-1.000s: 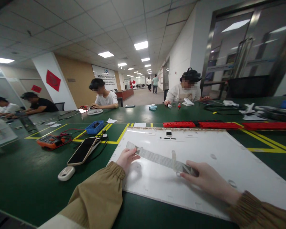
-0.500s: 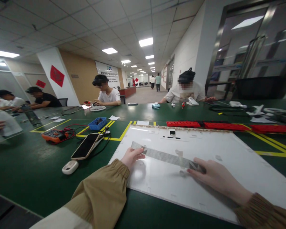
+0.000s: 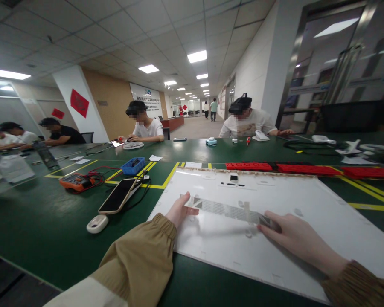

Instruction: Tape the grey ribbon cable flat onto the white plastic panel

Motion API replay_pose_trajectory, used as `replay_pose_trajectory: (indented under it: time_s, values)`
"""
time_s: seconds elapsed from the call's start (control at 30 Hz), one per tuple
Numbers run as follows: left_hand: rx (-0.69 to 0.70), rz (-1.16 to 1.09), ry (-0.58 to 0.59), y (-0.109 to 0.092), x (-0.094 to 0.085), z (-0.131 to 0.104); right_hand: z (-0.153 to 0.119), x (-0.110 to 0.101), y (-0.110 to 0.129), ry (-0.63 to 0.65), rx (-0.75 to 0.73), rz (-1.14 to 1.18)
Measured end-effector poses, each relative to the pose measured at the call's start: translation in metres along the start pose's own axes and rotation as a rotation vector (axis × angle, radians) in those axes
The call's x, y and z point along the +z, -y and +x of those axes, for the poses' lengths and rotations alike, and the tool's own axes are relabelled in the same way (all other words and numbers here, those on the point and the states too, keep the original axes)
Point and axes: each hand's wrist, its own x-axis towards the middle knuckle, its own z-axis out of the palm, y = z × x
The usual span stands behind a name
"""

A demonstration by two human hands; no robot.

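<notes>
Between my two hands stretches a long, thin grey strip [image 3: 224,209] with a fine line pattern, held above a large white panel [image 3: 211,243]. My left hand [image 3: 181,209] pinches its left end, thumb on top and fingers underneath. At the other end, the strip's dark tip is gripped between thumb and fingers of my right hand [image 3: 286,230]. A short pale tab [image 3: 247,209] shows near the strip's right part; whether it is joined to the strip I cannot tell. Small slots and a black square piece [image 3: 233,178] lie along the panel's far side.
Left of the panel lie a phone [image 3: 117,197], a white oval device [image 3: 97,224], an orange multimeter [image 3: 77,182] with red leads and a blue basket [image 3: 133,166]. Red trays [image 3: 248,166] line the panel's far edge. Two people sit across the green table [image 3: 51,230].
My left hand now grips closer to the strip's left end, which earlier stuck out past the fingers. The strip lies more level. The whole view has shifted slightly.
</notes>
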Motion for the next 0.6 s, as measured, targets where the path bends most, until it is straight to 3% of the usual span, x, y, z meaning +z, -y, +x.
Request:
replay_pose_trajectory:
  time_s: [0.17,0.37,0.6]
  values:
    - [-0.079,-0.039,0.06,-0.0004,-0.0002,0.0049,0.001,0.0038,0.0006,0.014,0.001,-0.011]
    - [-0.04,-0.12,0.06,-0.0065,0.0014,0.0008,0.0013,0.0035,0.0021,0.027,-0.005,-0.008]
    - [-0.118,-0.2,0.035,-0.0091,0.0009,-0.0012,0.0,0.0031,0.0033,0.045,0.008,0.018]
